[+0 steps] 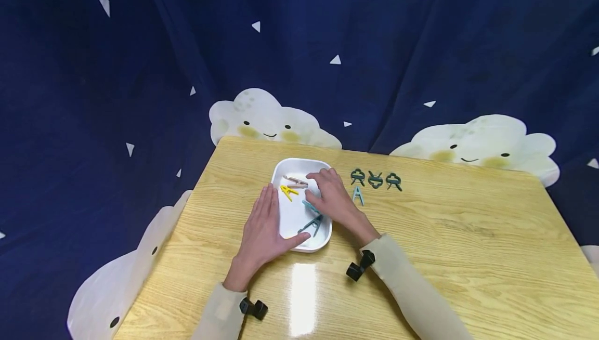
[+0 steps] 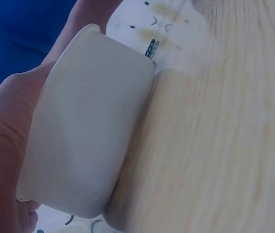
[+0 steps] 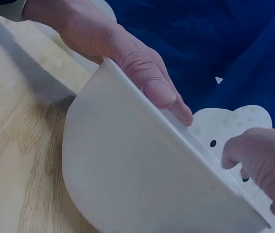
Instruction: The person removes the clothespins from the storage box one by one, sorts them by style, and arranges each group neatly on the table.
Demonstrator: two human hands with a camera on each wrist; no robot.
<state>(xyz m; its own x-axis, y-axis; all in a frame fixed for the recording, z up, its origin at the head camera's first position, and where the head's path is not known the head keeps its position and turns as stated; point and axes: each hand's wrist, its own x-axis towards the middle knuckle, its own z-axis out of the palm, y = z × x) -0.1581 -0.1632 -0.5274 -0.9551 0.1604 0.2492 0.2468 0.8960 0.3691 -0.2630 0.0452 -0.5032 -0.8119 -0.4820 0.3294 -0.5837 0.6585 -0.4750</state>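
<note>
My left hand (image 1: 264,225) lies along the left side of the white plastic tray (image 1: 299,161), fingers straight and thumb stretched over the near rim. Over the right rim reaches my right hand (image 1: 334,197), thumb and index finger apart near the end of a beige clothespin (image 1: 296,183). Just left of that is a yellow clothespin (image 1: 289,192). Lower in the tray are a light blue clip (image 1: 310,206), partly hidden by my right hand, and a teal clothespin (image 1: 312,224). The left wrist view shows mostly the tray's outer wall (image 2: 84,121).
Right of the tray, three dark green clips (image 1: 376,179) lie in a row on the wooden table (image 1: 444,241). Below the leftmost is a light blue clothespin (image 1: 357,195). A dark blue curtain (image 1: 299,43) with clouds hangs behind the table's far edge.
</note>
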